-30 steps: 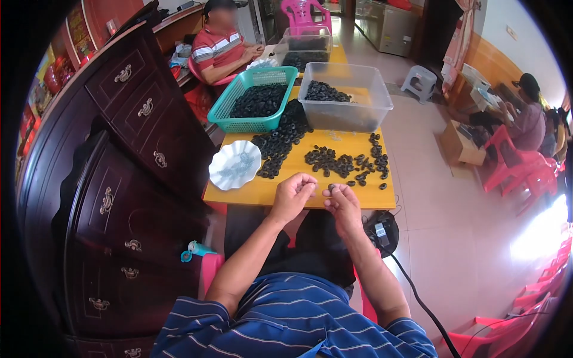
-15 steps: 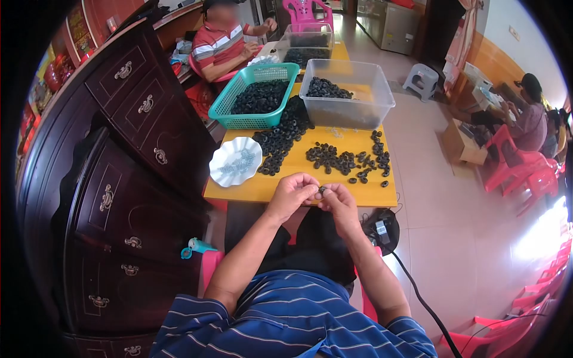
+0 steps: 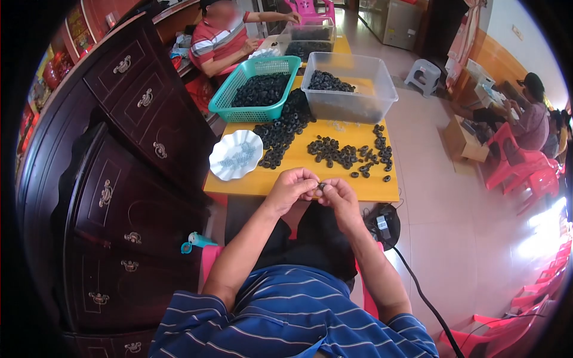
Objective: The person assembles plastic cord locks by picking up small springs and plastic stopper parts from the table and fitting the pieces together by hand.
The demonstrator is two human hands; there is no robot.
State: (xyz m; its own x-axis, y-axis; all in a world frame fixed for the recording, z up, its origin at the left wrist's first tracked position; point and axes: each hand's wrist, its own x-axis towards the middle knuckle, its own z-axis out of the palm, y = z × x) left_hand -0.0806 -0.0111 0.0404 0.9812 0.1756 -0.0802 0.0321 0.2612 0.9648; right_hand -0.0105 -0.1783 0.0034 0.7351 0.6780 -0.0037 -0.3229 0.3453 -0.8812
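I'm pinching a little black ring [image 3: 322,186], probably light and stiff, by its edge with my right hand [image 3: 340,197], my left hand [image 3: 292,191] pressing its fingertips together alongside.

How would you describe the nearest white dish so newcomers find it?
Start from the nearest yellow table. At its near left corner, beside the loose black rings, sits the white dish. Unlike the green basket and the clear bin, it has a wavy rim and holds pale pieces.
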